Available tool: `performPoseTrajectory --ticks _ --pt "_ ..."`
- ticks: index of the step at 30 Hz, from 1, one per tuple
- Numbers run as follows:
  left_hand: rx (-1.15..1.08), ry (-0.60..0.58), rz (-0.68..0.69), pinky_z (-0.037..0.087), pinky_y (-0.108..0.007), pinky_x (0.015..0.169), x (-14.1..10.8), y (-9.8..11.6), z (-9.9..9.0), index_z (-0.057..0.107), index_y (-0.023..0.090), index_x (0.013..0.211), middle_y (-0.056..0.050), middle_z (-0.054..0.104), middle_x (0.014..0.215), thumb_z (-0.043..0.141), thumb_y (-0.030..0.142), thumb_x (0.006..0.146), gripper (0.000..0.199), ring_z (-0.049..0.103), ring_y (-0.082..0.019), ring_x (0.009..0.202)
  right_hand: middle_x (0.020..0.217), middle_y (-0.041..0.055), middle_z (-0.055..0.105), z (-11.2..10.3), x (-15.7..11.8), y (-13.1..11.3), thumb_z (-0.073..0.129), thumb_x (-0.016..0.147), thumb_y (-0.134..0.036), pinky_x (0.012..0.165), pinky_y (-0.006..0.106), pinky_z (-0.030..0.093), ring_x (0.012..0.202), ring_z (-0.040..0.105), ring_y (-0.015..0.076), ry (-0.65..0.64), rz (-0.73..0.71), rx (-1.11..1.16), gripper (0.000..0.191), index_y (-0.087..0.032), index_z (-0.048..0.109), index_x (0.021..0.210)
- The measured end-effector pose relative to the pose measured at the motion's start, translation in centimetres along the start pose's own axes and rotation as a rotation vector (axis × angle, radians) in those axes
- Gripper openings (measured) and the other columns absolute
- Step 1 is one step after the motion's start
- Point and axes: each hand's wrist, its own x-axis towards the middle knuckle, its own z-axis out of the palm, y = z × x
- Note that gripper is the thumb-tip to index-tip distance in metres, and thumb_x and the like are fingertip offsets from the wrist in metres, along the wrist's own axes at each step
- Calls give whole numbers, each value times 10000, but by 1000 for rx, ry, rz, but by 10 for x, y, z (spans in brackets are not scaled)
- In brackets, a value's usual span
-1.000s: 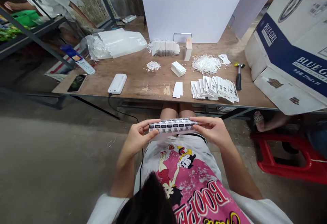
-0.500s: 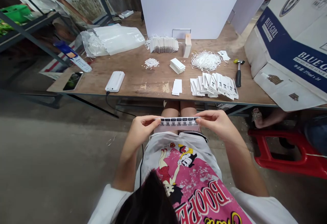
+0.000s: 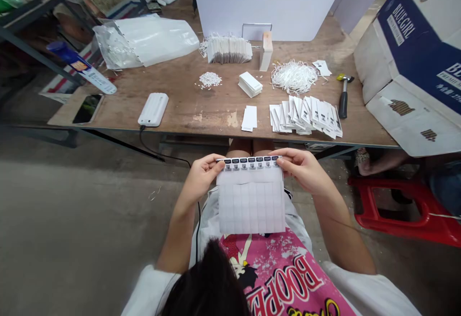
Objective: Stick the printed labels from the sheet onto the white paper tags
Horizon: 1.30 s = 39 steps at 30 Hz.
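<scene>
A white sheet (image 3: pixel 252 203) with a row of small black-and-white labels along its top edge hangs over my lap. My left hand (image 3: pixel 204 174) pinches its upper left corner between thumb and fingers. The upper right corner is pinched in my right hand (image 3: pixel 300 168). Just beyond on the table lie two white cards (image 3: pixel 249 118), and to their right is a spread pile of white tags (image 3: pixel 306 115). Farther back are a small stack of cards (image 3: pixel 249 84), a heap of white strings (image 3: pixel 294 77) and a little pile of white bits (image 3: pixel 210 79).
On the wooden table (image 3: pixel 216 102) are a power bank (image 3: pixel 153 109), a phone (image 3: pixel 88 108), a plastic bag (image 3: pixel 154 40), a row of tags (image 3: pixel 229 50) and a hammer (image 3: pixel 343 97). Cardboard boxes (image 3: pixel 406 109) stand right, above a red stool (image 3: pixel 406 215).
The sheet, earlier showing mostly its label row, now hangs down fully in view over my shirt. Both hands keep their grip on its corners. The view has shifted slightly.
</scene>
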Motion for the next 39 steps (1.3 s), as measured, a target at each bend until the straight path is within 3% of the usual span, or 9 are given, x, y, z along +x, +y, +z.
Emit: performPoseTrajectory --ticks 3,12,15,19,22,28,33,39 --pt "-93 19 -88 495 -223 540 5 -6 1 713 134 1002 -65 739 741 747 447 710 429 648 -151 609 793 44 721 0 6 3 764 679 -424 508 210 519 602 613 116 3 46 36 343 -174 735 912" --pt "-131 30 -165 491 -211 504 11 -14 1 723 136 882 -59 731 717 746 433 701 349 643 -144 580 758 47 725 -8 12 15 778 676 -437 488 193 524 588 624 117 5 137 49 375 -178 749 944" --pt "25 -39 -110 503 -229 553 16 -14 -3 720 153 865 -57 731 758 692 407 752 280 653 -160 644 730 38 716 -10 14 18 770 683 -441 474 186 502 576 608 112 29 141 11 362 -181 753 935" --pt "395 -136 98 516 -266 757 28 -2 -2 715 179 880 -62 730 936 609 297 817 170 665 -187 864 712 43 706 -9 18 22 758 686 -447 470 188 486 573 592 113 63 127 -44 356 -169 757 909" --pt "603 -211 210 488 -273 797 38 12 7 721 206 948 -44 724 1009 577 283 843 194 653 -184 910 721 53 705 -6 21 21 751 683 -448 473 198 488 569 585 116 38 126 -54 371 -154 756 910" --pt "635 -443 172 441 -217 655 57 26 20 733 188 835 -3 738 819 590 254 841 158 644 -133 740 684 48 676 -2 25 16 733 699 -450 468 193 447 532 529 93 -10 140 -68 393 -130 748 927" --pt "597 -457 116 419 -203 592 64 23 23 722 161 772 -9 718 744 615 237 815 138 625 -123 672 732 53 686 -3 27 15 679 747 -480 493 202 449 574 545 106 -88 123 -105 405 -136 743 951" --pt "597 -484 126 402 -193 583 70 18 26 714 152 759 -7 701 731 613 224 819 138 598 -108 649 586 14 594 -1 33 22 650 770 -441 403 189 281 483 431 78 -45 48 -215 341 -108 722 775"
